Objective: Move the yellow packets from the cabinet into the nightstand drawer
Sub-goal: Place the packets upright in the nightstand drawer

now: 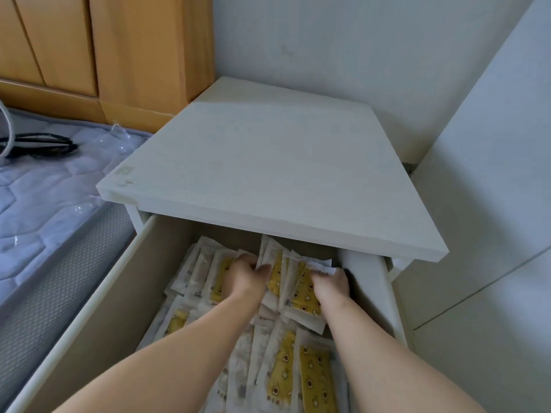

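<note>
Yellow packets (293, 296), a bundle standing on edge, sit at the back right of the open nightstand drawer (98, 311), long axes running front to back. Left hand (246, 278) presses the bundle's left face, fingers curled over its top edge; right hand (331, 286) clasps its right face, fingertips hidden among the wrappers. Both hands lie equally near, the bundle squeezed between them. More packets (316, 380) lie flat across the drawer floor. Judged step: settling the bundle before letting go. Nightstand top (268, 174) overhangs the drawer's rear.
</note>
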Action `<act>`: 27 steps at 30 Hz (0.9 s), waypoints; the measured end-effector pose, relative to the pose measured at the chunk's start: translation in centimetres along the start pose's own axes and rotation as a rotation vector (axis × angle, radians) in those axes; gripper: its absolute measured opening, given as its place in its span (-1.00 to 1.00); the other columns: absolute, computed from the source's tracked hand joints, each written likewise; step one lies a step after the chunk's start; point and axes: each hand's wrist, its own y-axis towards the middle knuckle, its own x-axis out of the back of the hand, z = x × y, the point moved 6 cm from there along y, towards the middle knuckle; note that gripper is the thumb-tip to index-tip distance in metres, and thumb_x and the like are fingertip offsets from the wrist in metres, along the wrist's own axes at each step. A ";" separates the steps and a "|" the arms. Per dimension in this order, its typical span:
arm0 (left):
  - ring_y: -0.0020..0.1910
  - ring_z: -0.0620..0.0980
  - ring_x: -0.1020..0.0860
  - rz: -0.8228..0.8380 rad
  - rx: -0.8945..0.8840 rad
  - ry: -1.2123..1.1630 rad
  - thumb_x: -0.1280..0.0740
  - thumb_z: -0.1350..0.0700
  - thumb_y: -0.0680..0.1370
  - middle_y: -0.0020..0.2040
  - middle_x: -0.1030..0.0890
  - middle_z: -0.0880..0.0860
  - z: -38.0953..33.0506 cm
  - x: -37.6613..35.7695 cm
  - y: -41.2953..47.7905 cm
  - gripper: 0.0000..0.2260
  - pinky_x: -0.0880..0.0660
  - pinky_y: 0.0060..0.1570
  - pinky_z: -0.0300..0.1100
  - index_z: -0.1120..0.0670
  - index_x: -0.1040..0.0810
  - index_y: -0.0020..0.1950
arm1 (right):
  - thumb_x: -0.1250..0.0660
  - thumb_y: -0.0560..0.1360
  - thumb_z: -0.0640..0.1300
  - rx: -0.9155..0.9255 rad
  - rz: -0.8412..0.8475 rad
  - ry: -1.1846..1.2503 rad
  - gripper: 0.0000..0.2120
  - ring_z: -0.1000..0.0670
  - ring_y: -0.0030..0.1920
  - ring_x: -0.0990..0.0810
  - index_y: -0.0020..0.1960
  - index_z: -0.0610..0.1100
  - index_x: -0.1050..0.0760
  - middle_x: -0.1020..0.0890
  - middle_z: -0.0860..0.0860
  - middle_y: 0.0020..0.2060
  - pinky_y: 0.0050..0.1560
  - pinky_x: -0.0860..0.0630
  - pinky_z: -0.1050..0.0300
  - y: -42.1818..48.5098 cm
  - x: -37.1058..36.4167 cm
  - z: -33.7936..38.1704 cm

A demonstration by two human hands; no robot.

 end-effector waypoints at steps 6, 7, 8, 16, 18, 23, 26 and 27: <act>0.03 0.06 -0.47 -0.038 -0.134 0.691 -0.19 -0.15 0.55 0.04 -0.52 0.09 -1.1 0.9 -0.3 -0.66 -0.43 -0.06 -0.13 0.06 -0.44 0.16 | -0.15 0.60 -0.15 0.206 -0.068 -0.523 -0.44 -0.17 0.48 -0.15 0.53 -0.12 -0.03 -0.03 -0.10 0.53 0.39 -0.25 -0.06 -0.5 -0.4 1.0; 0.19 0.11 -0.41 -0.049 -0.168 0.788 -0.19 -0.18 0.53 0.19 -0.47 0.12 -1.2 0.9 -0.3 -0.57 -0.39 0.09 -0.09 0.06 -0.39 0.27 | -0.12 0.61 -0.14 0.241 -0.062 -0.581 -0.47 -0.16 0.50 -0.09 0.53 -0.09 -0.04 0.01 -0.06 0.54 0.41 -0.21 -0.06 -0.6 -0.5 1.0; 0.31 0.14 -0.32 -0.067 -0.216 0.833 -0.21 -0.19 0.52 0.32 -0.38 0.14 -1.3 0.9 -0.3 -0.49 -0.31 0.22 -0.05 0.06 -0.31 0.36 | -0.08 0.62 -0.11 0.278 -0.044 -0.645 -0.50 -0.15 0.51 -0.05 0.53 -0.06 -0.06 0.02 -0.03 0.54 0.43 -0.17 -0.07 -0.6 -0.9 0.9; 0.53 0.05 0.25 0.293 -0.579 1.010 0.09 -0.13 0.64 0.57 0.15 -0.05 -1.3 -3.6 0.2 -0.49 0.26 0.46 0.12 -0.09 0.19 0.55 | 0.13 0.64 0.09 0.344 0.113 -0.824 -0.55 -0.16 0.53 0.11 0.52 0.10 -0.03 -0.02 0.05 0.54 0.46 0.06 -0.12 0.6 -3.2 -0.6; 0.53 0.05 0.23 0.288 -0.602 1.065 0.12 -0.15 0.63 0.56 0.10 -0.08 -0.7 -4.0 0.3 -0.50 0.25 0.45 0.15 -0.08 0.14 0.55 | 0.14 0.63 0.12 0.357 0.090 -0.858 -0.55 -0.17 0.51 0.02 0.51 0.12 -0.06 -0.11 0.03 0.51 0.44 0.01 -0.10 0.8 -3.2 -0.6; 0.51 0.02 0.08 0.231 -0.695 1.072 0.06 -0.18 0.62 0.52 -0.07 -0.06 -0.9 -3.4 0.4 -0.50 0.23 0.44 0.15 -0.08 -0.01 0.53 | 0.09 0.63 0.13 0.414 -0.024 -0.896 -0.58 -0.16 0.35 -0.22 0.32 0.00 -0.37 -0.29 -0.06 0.35 0.35 -0.11 -0.04 1.6 -3.3 0.3; 0.51 0.01 0.07 0.228 -0.726 1.073 0.03 -0.19 0.61 0.51 -0.09 -0.06 -0.8 -3.4 0.4 -0.50 0.22 0.46 0.15 -0.07 -0.04 0.52 | 0.07 0.63 0.11 0.463 -0.087 -0.915 -0.56 -0.16 0.31 -0.30 0.25 -0.12 -0.43 -0.38 -0.08 0.30 0.33 -0.16 -0.02 2.2 -3.6 0.9; 0.51 0.01 0.08 0.228 -0.725 1.073 0.03 -0.18 0.61 0.51 -0.08 -0.06 -0.8 -3.4 0.3 -0.50 0.22 0.45 0.16 -0.07 -0.04 0.52 | 0.07 0.63 0.11 0.471 -0.098 -0.921 -0.55 -0.15 0.29 -0.32 0.24 -0.14 -0.43 -0.41 -0.09 0.28 0.33 -0.18 -0.03 2.3 -3.6 1.0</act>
